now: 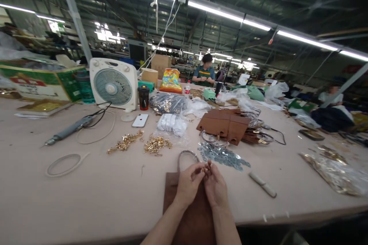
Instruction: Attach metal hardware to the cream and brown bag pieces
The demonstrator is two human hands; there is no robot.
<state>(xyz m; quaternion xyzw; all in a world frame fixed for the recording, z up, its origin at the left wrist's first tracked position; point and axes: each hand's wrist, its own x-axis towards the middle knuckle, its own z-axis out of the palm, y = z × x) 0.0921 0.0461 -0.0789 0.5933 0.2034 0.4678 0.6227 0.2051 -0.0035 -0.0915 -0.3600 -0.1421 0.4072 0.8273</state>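
Observation:
My left hand (188, 184) and my right hand (216, 188) meet above a brown leather bag panel (197, 224) at the table's front edge. Fingertips of both are closed around a small gold metal fitting (203, 170), largely covered by the fingers. A curved strap handle (184, 154) arches up from the panel's top behind my left hand. Beyond my hands lie one pile of gold fittings (157, 145), another heap of gold hardware (125, 142) and a spread of flat grey metal pieces (222, 155).
A stack of brown leather panels (224, 123) lies behind the grey pieces. To the right are a wrapped hand tool (262, 184) and a plastic bag of hardware (330, 172). On the left are an electric screwdriver (69, 129), a tape roll (63, 164), a fan (113, 84) and a phone (140, 120). A co-worker (204, 72) sits opposite.

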